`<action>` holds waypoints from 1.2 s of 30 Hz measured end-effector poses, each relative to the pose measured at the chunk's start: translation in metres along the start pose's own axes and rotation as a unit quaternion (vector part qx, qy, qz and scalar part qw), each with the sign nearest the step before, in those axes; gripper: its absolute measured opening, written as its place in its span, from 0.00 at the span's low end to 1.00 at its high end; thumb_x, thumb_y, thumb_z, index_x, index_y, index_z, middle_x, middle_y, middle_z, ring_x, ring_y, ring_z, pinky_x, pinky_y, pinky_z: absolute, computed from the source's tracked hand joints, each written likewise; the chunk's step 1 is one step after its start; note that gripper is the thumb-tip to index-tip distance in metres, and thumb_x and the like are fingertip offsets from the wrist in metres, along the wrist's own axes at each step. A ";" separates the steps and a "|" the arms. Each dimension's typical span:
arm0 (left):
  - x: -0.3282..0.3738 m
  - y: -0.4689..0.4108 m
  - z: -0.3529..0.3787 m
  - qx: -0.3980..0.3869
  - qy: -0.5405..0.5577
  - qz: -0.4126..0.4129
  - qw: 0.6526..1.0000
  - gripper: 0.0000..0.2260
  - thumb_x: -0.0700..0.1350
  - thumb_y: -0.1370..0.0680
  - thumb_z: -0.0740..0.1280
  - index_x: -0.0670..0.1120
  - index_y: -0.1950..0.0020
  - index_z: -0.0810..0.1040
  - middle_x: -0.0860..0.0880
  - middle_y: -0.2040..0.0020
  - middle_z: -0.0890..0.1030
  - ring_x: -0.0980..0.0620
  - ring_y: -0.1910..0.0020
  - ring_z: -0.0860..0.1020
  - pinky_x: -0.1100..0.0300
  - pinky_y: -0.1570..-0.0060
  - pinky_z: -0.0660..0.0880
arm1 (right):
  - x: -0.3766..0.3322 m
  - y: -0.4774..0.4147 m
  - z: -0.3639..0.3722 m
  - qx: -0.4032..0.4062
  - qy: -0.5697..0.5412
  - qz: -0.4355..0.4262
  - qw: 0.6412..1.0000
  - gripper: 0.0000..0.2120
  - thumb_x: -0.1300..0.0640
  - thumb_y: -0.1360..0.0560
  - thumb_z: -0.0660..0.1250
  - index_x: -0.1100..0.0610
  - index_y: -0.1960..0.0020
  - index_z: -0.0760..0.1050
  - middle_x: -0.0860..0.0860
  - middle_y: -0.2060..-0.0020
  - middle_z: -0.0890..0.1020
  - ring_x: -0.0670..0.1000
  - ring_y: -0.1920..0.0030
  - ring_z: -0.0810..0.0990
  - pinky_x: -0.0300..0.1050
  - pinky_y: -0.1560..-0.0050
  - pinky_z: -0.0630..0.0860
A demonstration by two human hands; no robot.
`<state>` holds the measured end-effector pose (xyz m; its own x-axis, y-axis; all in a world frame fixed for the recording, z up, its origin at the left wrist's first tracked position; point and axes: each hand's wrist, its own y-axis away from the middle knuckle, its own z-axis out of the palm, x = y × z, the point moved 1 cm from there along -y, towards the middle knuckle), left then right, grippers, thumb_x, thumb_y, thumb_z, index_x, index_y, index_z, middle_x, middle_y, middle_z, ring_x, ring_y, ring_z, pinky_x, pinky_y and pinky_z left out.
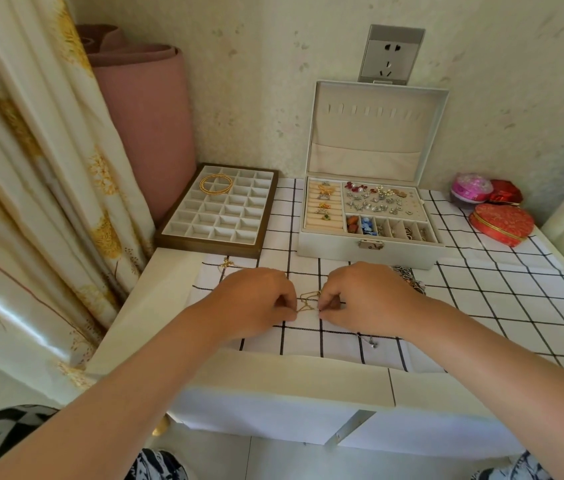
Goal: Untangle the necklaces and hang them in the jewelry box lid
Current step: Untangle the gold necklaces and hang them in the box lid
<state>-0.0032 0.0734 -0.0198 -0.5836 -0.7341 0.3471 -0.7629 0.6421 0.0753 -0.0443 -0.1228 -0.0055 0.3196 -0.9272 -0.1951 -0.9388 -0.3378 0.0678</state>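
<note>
While both hands work at the front of the table, the piece in hand is a gold chain (pixel 308 301), bunched on the checked cloth (pixel 481 306) between them. Left hand (pixel 260 299): fingers curled, thumb and forefinger pinching the chain's left side. Right hand (pixel 363 296): likewise curled, pinching the right side. Whether one chain or two make up the bunch cannot be told at this size. The box (pixel 367 251) stands open behind the hands, near but apart from them. Its lid (pixel 374 133) is upright against the wall, and the row of hooks (pixel 370 110) carries nothing, so the task is judged to be at an early stage. Other pieces wait on the cloth: a silver heap (pixel 410 277) just behind the right hand, a gold piece (pixel 227 263) by the tray (pixel 218 209), and a thin chain (pixel 370 341) near the front edge. Recommended practice for this step: lay the bunch flat on the cloth, ease the loops apart with light sideways pulls, and avoid tugging the ends, which would likely tighten the knot. Fine links will probably kink or snap under force. Find the clasp, feed it back through the loosened loops, and lift the chain to a hook only once it runs free.
</note>
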 end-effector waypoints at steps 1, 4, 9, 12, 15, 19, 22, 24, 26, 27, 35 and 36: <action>0.001 0.000 -0.001 -0.003 -0.007 0.000 1.000 0.05 0.54 0.22 0.68 0.56 0.49 0.82 0.58 0.53 0.78 0.58 0.52 0.75 0.65 0.58 0.68 | 0.000 0.000 0.001 0.008 0.013 -0.009 1.000 0.07 0.47 0.25 0.68 0.43 0.50 0.84 0.38 0.53 0.83 0.40 0.53 0.77 0.39 0.55 0.73; 0.007 -0.001 0.000 -0.026 -0.043 -0.003 0.999 0.06 0.51 0.20 0.66 0.53 0.48 0.82 0.55 0.50 0.80 0.54 0.50 0.77 0.59 0.51 0.73 | -0.001 0.000 0.003 0.023 0.064 -0.033 0.997 0.09 0.49 0.24 0.65 0.45 0.50 0.84 0.40 0.53 0.83 0.43 0.54 0.79 0.39 0.57 0.73; 0.003 0.001 -0.004 -0.041 0.098 -0.039 0.994 0.06 0.48 0.18 0.63 0.50 0.49 0.79 0.56 0.54 0.77 0.58 0.55 0.76 0.62 0.54 0.73 | 0.000 -0.002 0.006 0.022 0.081 -0.020 0.996 0.08 0.51 0.25 0.63 0.48 0.53 0.81 0.44 0.56 0.81 0.46 0.57 0.79 0.41 0.59 0.74; 0.000 0.005 -0.011 -0.008 0.264 -0.074 0.962 0.06 0.45 0.17 0.61 0.48 0.52 0.77 0.54 0.56 0.81 0.58 0.55 0.79 0.64 0.53 0.75 | 0.002 -0.001 0.006 -0.002 0.005 0.023 1.000 0.07 0.52 0.24 0.64 0.47 0.52 0.81 0.41 0.58 0.79 0.44 0.57 0.77 0.41 0.58 0.73; 0.000 0.005 -0.017 -0.011 0.471 -0.097 0.877 0.08 0.39 0.16 0.58 0.42 0.53 0.73 0.48 0.62 0.80 0.53 0.61 0.81 0.57 0.52 0.81 | 0.006 -0.002 0.004 -0.011 -0.134 0.081 0.988 0.06 0.52 0.21 0.64 0.49 0.50 0.80 0.41 0.56 0.81 0.43 0.57 0.78 0.40 0.56 0.75; 0.001 0.006 -0.025 -0.020 0.598 -0.115 0.793 0.06 0.38 0.16 0.58 0.44 0.53 0.70 0.50 0.70 0.66 0.53 0.73 0.65 0.61 0.71 0.72 | 0.009 -0.005 -0.004 -0.005 -0.257 0.129 0.958 0.10 0.55 0.18 0.61 0.52 0.54 0.79 0.44 0.58 0.84 0.46 0.60 0.79 0.44 0.55 0.75; -0.005 0.005 -0.034 -0.012 0.630 -0.099 0.770 0.07 0.36 0.18 0.59 0.46 0.53 0.71 0.50 0.69 0.58 0.54 0.73 0.56 0.64 0.77 0.56 | 0.011 -0.005 -0.005 -0.003 -0.326 0.169 0.930 0.11 0.57 0.17 0.60 0.52 0.55 0.79 0.45 0.59 0.85 0.45 0.64 0.77 0.37 0.64 0.74; -0.008 0.005 -0.041 0.002 0.638 -0.078 0.766 0.05 0.37 0.20 0.62 0.46 0.53 0.72 0.49 0.67 0.55 0.53 0.73 0.54 0.63 0.76 0.53 | 0.012 -0.004 -0.004 0.000 -0.380 0.201 0.903 0.11 0.57 0.17 0.59 0.54 0.53 0.78 0.48 0.57 0.85 0.46 0.63 0.77 0.35 0.67 0.72; -0.010 0.005 -0.046 0.009 0.637 -0.069 0.768 0.05 0.37 0.21 0.64 0.47 0.53 0.73 0.49 0.68 0.54 0.54 0.74 0.54 0.62 0.76 0.51 | 0.011 -0.005 -0.004 0.008 -0.432 0.227 0.873 0.11 0.58 0.16 0.56 0.55 0.52 0.75 0.52 0.57 0.85 0.47 0.64 0.77 0.36 0.66 0.72; -0.011 0.006 -0.048 0.011 0.632 -0.070 0.772 0.07 0.36 0.21 0.62 0.48 0.53 0.73 0.51 0.70 0.55 0.54 0.74 0.54 0.61 0.75 0.50 | 0.011 -0.005 -0.004 0.012 -0.461 0.237 0.855 0.10 0.58 0.15 0.55 0.55 0.51 0.74 0.53 0.58 0.85 0.48 0.64 0.78 0.37 0.66 0.73; -0.008 0.009 -0.042 -0.070 0.429 -0.079 0.897 0.08 0.35 0.21 0.61 0.45 0.51 0.79 0.50 0.74 0.67 0.53 0.74 0.64 0.58 0.71 0.65 | 0.013 -0.007 -0.011 0.043 -0.498 0.198 0.843 0.09 0.57 0.16 0.57 0.55 0.51 0.74 0.50 0.73 0.78 0.53 0.64 0.79 0.47 0.56 0.81; -0.004 0.009 -0.038 -0.084 0.391 -0.078 0.913 0.08 0.36 0.21 0.62 0.45 0.50 0.79 0.50 0.74 0.71 0.53 0.74 0.67 0.58 0.68 0.69 | 0.011 -0.007 -0.014 0.043 -0.504 0.179 0.844 0.09 0.57 0.16 0.57 0.55 0.51 0.74 0.49 0.74 0.76 0.52 0.66 0.78 0.47 0.58 0.80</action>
<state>0.0031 0.0905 0.0151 -0.0449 -0.4790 0.8767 -0.7282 0.6165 0.2995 -0.0321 -0.1331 0.0059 -0.2182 -0.3454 -0.9127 -0.9715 -0.0121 0.2368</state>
